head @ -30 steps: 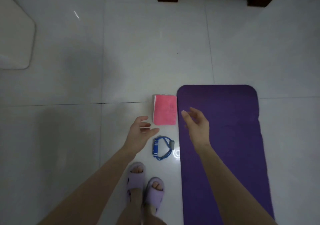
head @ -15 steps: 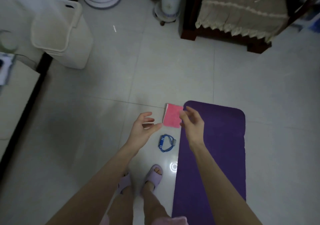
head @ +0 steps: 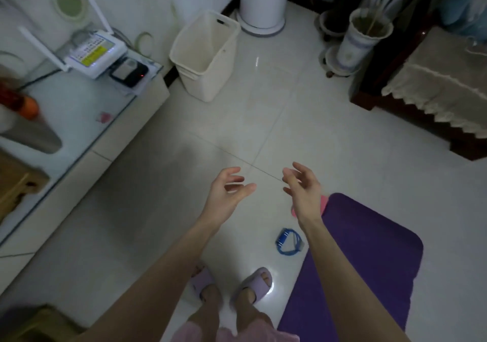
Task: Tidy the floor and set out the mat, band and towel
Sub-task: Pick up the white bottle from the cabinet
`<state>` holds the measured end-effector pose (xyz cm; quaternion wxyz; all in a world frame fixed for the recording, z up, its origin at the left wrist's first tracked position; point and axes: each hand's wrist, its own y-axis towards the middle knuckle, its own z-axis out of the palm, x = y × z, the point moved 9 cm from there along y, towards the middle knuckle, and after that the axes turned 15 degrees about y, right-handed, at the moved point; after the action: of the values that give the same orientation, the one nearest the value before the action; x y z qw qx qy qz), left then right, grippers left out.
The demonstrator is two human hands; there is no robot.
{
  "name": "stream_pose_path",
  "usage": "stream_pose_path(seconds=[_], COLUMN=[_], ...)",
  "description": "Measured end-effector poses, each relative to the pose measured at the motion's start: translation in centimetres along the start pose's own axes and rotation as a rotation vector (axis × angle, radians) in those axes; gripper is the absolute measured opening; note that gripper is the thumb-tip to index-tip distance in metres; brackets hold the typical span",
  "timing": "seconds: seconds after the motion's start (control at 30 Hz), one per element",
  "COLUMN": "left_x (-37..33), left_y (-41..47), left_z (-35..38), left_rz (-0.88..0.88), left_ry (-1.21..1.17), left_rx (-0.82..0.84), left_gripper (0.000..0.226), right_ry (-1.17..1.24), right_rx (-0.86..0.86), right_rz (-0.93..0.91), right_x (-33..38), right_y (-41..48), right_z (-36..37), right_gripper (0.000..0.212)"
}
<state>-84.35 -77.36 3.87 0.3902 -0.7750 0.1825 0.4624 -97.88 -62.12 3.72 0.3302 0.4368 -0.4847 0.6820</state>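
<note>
A purple mat [head: 369, 257] lies flat on the tiled floor at the lower right. A blue resistance band [head: 288, 241] sits on the floor just left of the mat. Only slivers of the pink towel [head: 323, 202] show beside the mat's far corner, mostly hidden behind my right wrist. My left hand [head: 226, 196] and my right hand [head: 303, 189] are raised in front of me above the floor, fingers loosely spread, holding nothing.
A cream plastic bin [head: 208, 57] stands by the wall at the back. A low white cabinet [head: 87, 131] with a router [head: 95, 53] runs along the left. A dark wooden seat with a fringed cover [head: 432, 88] and potted plants [head: 363, 38] stand at the right. My slippered feet [head: 232, 283] are below.
The view has tilted up and turned left, so more of the room appears. Both hands have lifted away from the towel and band, which now lie lower and to the right.
</note>
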Motion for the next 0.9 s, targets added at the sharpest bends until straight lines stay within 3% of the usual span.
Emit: stream_pose_path(seconds=[0.33, 0.73, 0.9], left_x=[3.5, 4.3, 4.8], left_y=[0.3, 3.8, 5.9], left_z=[-20.3, -31.4, -34.4], left_rz=[-0.082, -0.173, -0.24], left_ry=[-0.094, -0.296, -0.389], left_rx=[-0.306, -0.596, -0.788], left_gripper=[0.047, 0.043, 0.043], right_ry=[-0.065, -0.171, -0.259], right_rx=[0.264, 0.601, 0.771], right_rz=[0.04, 0.069, 0.107], right_x=[-2.0, -2.5, -3.2], right_y=[-2.0, 0.9, 3.0], right_z=[21.5, 40.4, 47.6], right_gripper=[0.028, 0.026, 0.03])
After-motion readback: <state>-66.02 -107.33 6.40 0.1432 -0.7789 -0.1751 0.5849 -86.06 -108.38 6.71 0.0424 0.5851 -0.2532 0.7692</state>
